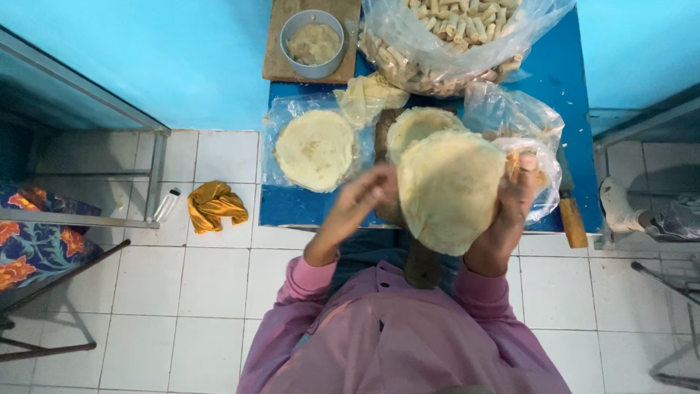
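Observation:
A thin round pale wrapper sheet (448, 190) is held up above the blue table (292, 204). My right hand (514, 208) grips its right edge from behind. My left hand (361, 201) pinches its left edge with fingertips. Behind the sheet, a second round wrapper (415, 124) lies on a wooden board. A stack of round wrappers (315, 149) rests on clear plastic to the left. A grey bowl of pale filling (313, 44) stands on a wooden board at the back.
A large clear bag of rolled spring rolls (452, 36) fills the table's back right. A knife with a wooden handle (572, 219) lies at the table's right edge. On the white tiled floor lie a yellow cloth (215, 204) and a small bottle (166, 204).

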